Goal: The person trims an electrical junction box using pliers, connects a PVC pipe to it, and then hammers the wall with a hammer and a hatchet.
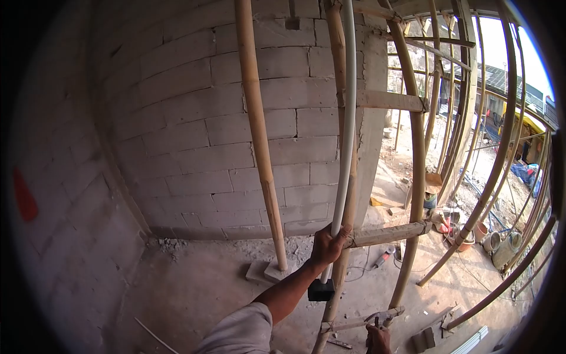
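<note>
My left hand (329, 244) is wrapped round a long white pipe (349, 118), right beside the left rail of a bamboo ladder (416, 159). At the lower end of the pipe, below my fist, is a black box (321, 290). A wooden rung (389, 234) of the ladder meets the rail next to this hand. Low in the view, my right hand (378, 338) is closed near a lower rung (359, 322). Something small and pale shows by its fingertips, but I cannot make out what it is.
A bamboo pole (259, 130) stands on blocks (277, 271) before the grey block wall (194, 135). On the floor lies a red-and-grey power tool (384, 257) with a cord. More bamboo poles (498, 159) rise at the right, with buckets (507, 246) behind them.
</note>
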Demonstrator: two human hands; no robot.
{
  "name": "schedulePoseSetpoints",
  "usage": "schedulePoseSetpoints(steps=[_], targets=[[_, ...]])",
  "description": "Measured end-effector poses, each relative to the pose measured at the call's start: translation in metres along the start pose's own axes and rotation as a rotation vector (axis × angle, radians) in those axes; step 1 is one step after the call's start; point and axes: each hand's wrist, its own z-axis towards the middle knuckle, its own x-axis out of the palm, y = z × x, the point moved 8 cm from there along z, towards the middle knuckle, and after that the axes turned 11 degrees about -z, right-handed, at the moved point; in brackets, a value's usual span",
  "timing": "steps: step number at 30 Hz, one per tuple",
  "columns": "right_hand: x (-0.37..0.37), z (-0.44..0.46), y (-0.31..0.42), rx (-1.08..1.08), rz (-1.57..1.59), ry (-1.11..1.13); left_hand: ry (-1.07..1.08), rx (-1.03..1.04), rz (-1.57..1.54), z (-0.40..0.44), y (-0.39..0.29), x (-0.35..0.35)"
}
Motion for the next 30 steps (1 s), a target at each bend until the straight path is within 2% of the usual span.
schedulePoseSetpoints(steps=[5,9,12,16,19,20,21,24,25,26,28,30], targets=[[0.015,-0.012,-0.035,0.242,0.322,-0.09,0.028,-0.069,0.001,-0.013,0.015,0.001],[0.018,-0.013,-0.042,0.198,0.314,-0.037,0.07,-0.14,0.01,-0.029,0.023,-0.003],[0.035,-0.015,-0.05,0.176,0.434,0.06,0.124,-0.25,0.004,-0.043,0.045,-0.006],[0.051,-0.046,-0.047,0.22,0.3,-0.029,0.158,-0.392,-0.135,-0.079,0.057,0.002],[0.049,-0.031,-0.048,0.228,0.191,0.004,0.205,-0.279,-0.172,-0.099,0.07,0.006],[0.047,-0.018,-0.051,0.199,0.273,-0.053,0.253,-0.393,-0.163,-0.108,0.07,0.008],[0.046,-0.006,-0.055,0.176,0.354,-0.115,0.259,-0.381,-0.171,-0.113,0.073,0.01],[0.045,0.007,-0.007,0.121,0.471,-0.127,0.253,-0.375,-0.176,-0.134,0.079,0.018],[0.046,0.017,0.009,0.051,0.601,-0.041,0.241,-0.395,-0.162,-0.137,0.074,0.022],[0.047,0.022,0.032,0.048,0.661,-0.058,0.273,-0.475,-0.19,-0.144,0.077,0.025],[0.049,0.028,0.078,0.007,0.735,-0.029,0.32,-0.307,-0.236,-0.148,0.072,0.031],[0.051,0.032,0.115,-0.16,0.752,0.055,0.38,-0.38,-0.327,-0.155,0.058,0.045]])
